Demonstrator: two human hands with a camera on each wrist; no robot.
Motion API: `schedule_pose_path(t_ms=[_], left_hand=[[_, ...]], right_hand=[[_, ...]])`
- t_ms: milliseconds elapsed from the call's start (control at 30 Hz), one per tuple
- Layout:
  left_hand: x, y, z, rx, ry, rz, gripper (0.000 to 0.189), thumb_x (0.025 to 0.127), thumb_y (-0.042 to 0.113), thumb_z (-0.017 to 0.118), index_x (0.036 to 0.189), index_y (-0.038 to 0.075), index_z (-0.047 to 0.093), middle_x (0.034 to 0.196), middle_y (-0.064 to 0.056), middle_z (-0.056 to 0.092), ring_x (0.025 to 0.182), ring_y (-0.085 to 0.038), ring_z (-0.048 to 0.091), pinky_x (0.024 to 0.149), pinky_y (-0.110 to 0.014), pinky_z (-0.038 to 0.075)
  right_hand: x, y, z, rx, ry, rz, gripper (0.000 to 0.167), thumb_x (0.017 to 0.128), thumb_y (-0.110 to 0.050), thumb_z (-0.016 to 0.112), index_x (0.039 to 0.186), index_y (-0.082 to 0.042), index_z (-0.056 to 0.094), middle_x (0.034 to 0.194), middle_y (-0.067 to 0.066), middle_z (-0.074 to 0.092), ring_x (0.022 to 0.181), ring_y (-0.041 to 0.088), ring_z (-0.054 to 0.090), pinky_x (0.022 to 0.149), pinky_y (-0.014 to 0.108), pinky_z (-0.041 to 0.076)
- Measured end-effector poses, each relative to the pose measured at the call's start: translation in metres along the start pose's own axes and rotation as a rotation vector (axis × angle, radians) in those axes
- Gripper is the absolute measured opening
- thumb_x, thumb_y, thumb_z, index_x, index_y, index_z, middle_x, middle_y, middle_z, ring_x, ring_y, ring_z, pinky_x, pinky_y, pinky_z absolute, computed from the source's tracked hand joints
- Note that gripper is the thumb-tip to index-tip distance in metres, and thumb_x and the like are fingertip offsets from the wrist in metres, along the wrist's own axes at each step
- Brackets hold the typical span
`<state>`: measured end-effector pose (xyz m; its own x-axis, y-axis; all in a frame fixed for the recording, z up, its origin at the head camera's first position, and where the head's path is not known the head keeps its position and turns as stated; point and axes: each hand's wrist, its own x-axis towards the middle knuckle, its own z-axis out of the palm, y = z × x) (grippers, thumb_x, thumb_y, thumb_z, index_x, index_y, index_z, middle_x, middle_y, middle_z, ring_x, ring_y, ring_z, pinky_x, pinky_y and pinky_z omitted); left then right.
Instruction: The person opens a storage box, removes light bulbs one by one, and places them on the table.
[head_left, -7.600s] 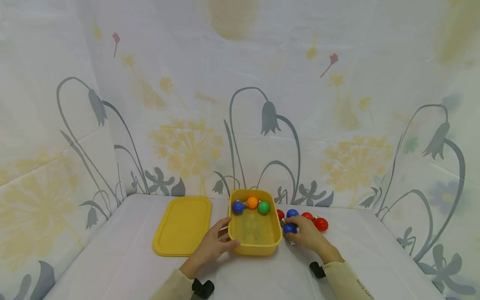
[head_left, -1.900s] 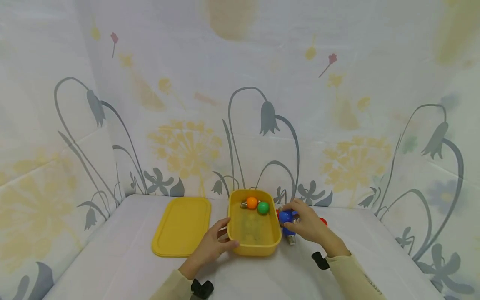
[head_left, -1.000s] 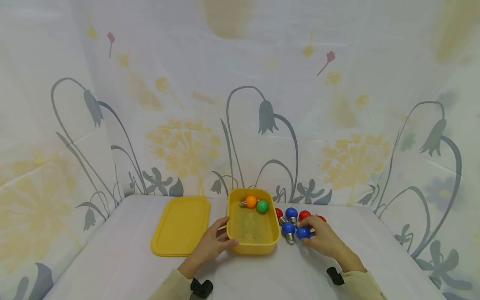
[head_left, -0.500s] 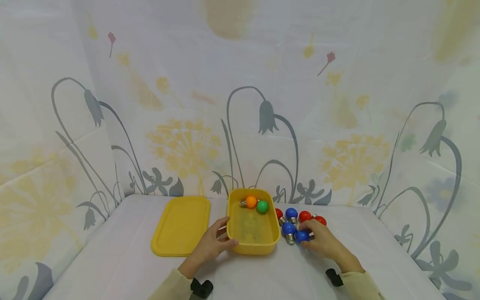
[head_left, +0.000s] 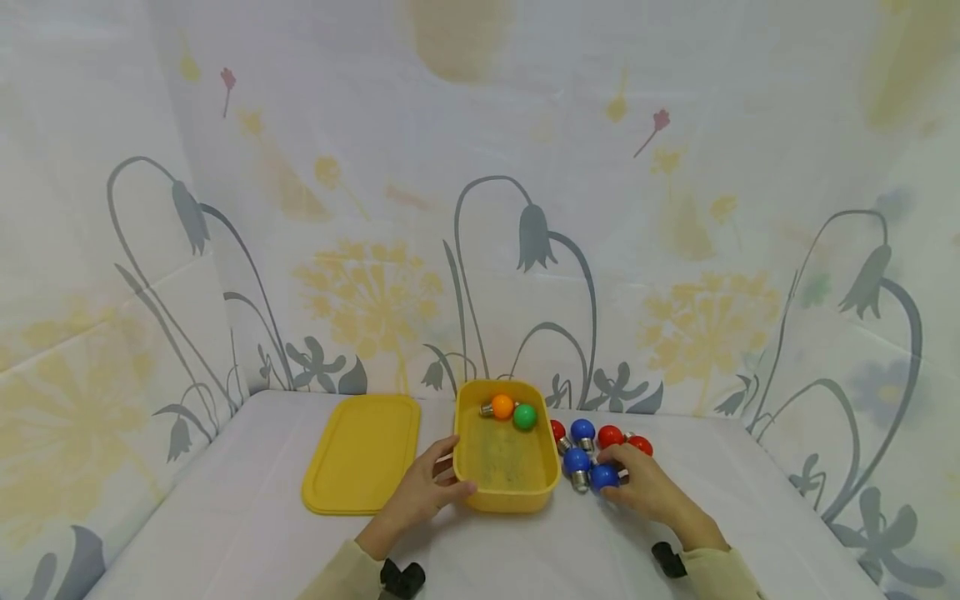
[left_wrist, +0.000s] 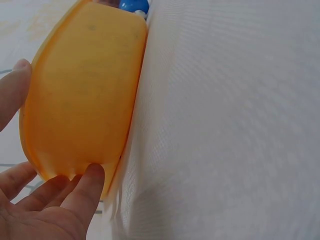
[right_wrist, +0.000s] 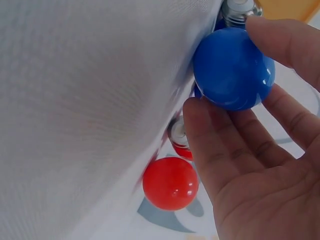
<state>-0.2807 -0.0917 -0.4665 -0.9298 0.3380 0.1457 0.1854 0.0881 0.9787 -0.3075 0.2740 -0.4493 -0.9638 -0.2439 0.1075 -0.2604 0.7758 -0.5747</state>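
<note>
My left hand (head_left: 420, 493) grips the near left corner of a yellow plastic container (head_left: 506, 502), thumb on one side and fingers on the other. Inside it, toward the back, lie an orange light bulb (head_left: 502, 407) and a green light bulb (head_left: 524, 417). To the right of the container, my right hand (head_left: 645, 483) holds a blue light bulb (right_wrist: 234, 67) between thumb and fingers, down at the table. Two more blue bulbs, one near (head_left: 577, 460) and one farther back (head_left: 582, 429), lie between that hand and the container.
Three red bulbs lie behind the right hand: a red bulb (head_left: 557, 430) beside the container, a middle red bulb (head_left: 610, 436) and a right-hand red bulb (head_left: 641, 444). A flat yellow lid (head_left: 363, 454) lies left of the container. Patterned cloth (head_left: 480, 208) rises behind the white-covered table.
A blue bulb has left the container since the earliest frame; my right hand moved rightward and slightly nearer with a blue bulb. My left hand has stayed on the container.
</note>
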Motion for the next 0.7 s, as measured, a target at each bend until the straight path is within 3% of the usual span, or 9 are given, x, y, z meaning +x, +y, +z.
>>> schedule_pose_path(t_ms=[267,700], left_hand=[[-0.0008,0.0003,0.0023,-0.023,-0.018,-0.017,0.086,0.083,0.020,0.076,0.149,-0.002,0.024,0.149,-0.027,0.027,0.133,-0.041,0.037,0.100,-0.037,0.045],[-0.0014,0.0010,-0.0010,-0.001,-0.001,-0.019,0.086,0.084,0.019,0.075,0.149,-0.001,0.024,0.149,-0.025,0.029,0.132,-0.040,0.039,0.101,-0.039,0.044]], right_hand=[[-0.0040,0.0016,-0.0008,-0.004,0.003,0.027,0.045,0.071,-0.013,0.085,0.111,-0.011,0.064,0.104,-0.001,0.060,0.098,0.019,0.057,0.086,0.039,0.055],[-0.0001,-0.0045,-0.0074,-0.039,0.082,-0.146,0.042,0.078,-0.020,0.079,0.114,-0.004,0.063,0.109,0.008,0.062,0.103,0.030,0.058,0.092,0.051,0.049]])
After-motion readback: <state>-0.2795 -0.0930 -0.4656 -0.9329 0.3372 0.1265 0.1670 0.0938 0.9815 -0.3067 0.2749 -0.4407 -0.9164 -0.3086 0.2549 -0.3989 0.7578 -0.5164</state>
